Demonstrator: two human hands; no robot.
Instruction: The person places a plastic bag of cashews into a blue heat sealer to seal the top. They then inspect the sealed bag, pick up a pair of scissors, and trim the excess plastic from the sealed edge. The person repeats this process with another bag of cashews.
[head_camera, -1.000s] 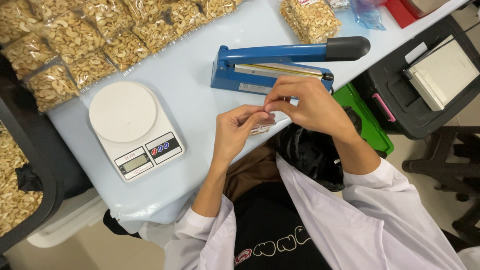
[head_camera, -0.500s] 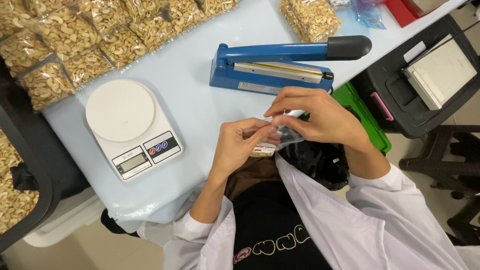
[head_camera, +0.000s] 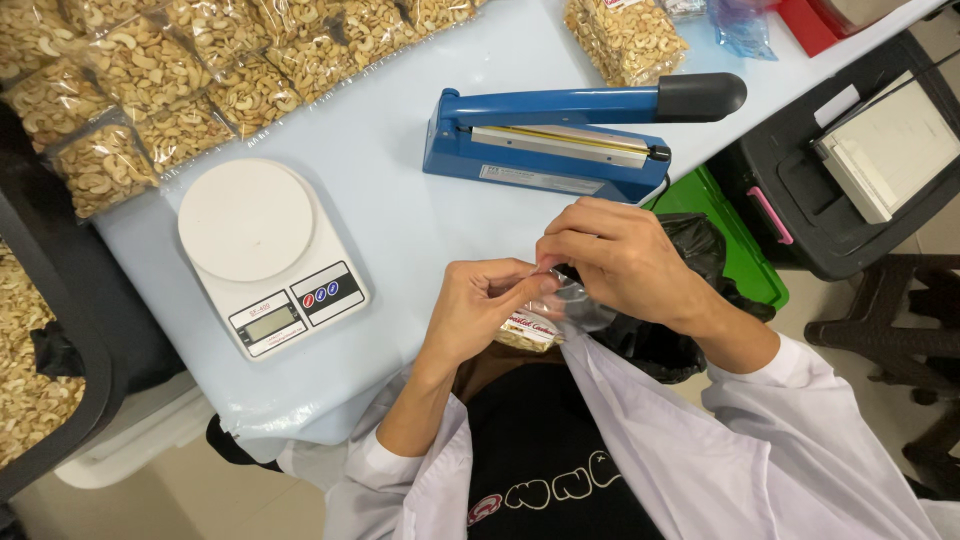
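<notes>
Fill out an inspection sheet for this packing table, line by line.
Surface: pale blue table, bare between the scale and the sealer.
Job's things: small clear bag with a label, held above the table's near edge.
Clutter: white kitchen scale; blue heat sealer, arm raised; filled cashew bags along the far edge, one more beyond the sealer.
Grips: left hand and right hand both pinch the bag's top.
Cables: a cord leaves the sealer's right end.
Surroundings: black bin liner under the hands, green crate, black crate holding a white box, loose cashews at left.
</notes>
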